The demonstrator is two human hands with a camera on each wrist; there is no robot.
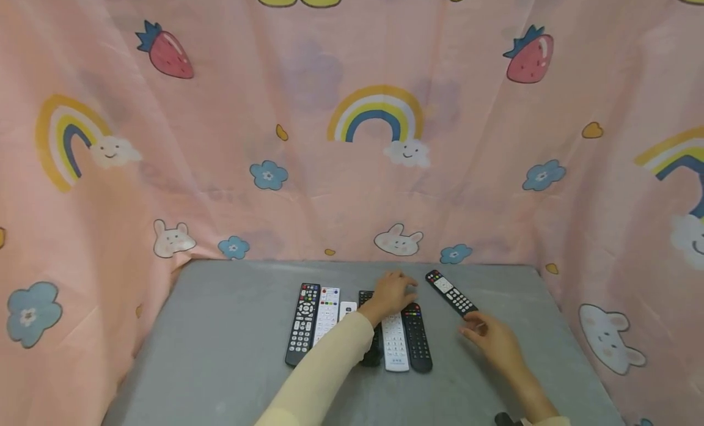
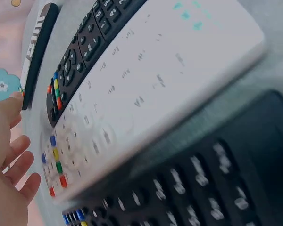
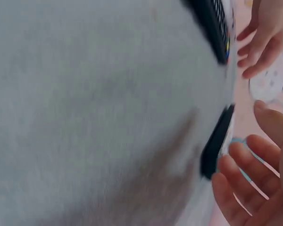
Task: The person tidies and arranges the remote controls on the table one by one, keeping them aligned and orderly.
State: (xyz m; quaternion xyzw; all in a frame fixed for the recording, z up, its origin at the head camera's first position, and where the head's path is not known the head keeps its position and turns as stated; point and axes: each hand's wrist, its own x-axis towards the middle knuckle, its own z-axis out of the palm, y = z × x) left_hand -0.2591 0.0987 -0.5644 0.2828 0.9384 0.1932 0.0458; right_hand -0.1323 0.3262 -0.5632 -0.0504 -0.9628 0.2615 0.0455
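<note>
My left hand reaches over the top ends of a row of remote controls, its fingers loosely spread with nothing held. Under and beside it lie a white remote and a black remote with coloured buttons. A black remote with a pale panel lies slanted on its own, right of the row. My right hand is at the near end of that slanted remote. Its relaxed, parted fingers show beside the remote in the right wrist view, not curled round it.
Further left in the row are a black remote, a white one and a smaller white one, partly behind my left sleeve. The grey tabletop ends at a pink patterned curtain. A dark object sits by my right wrist.
</note>
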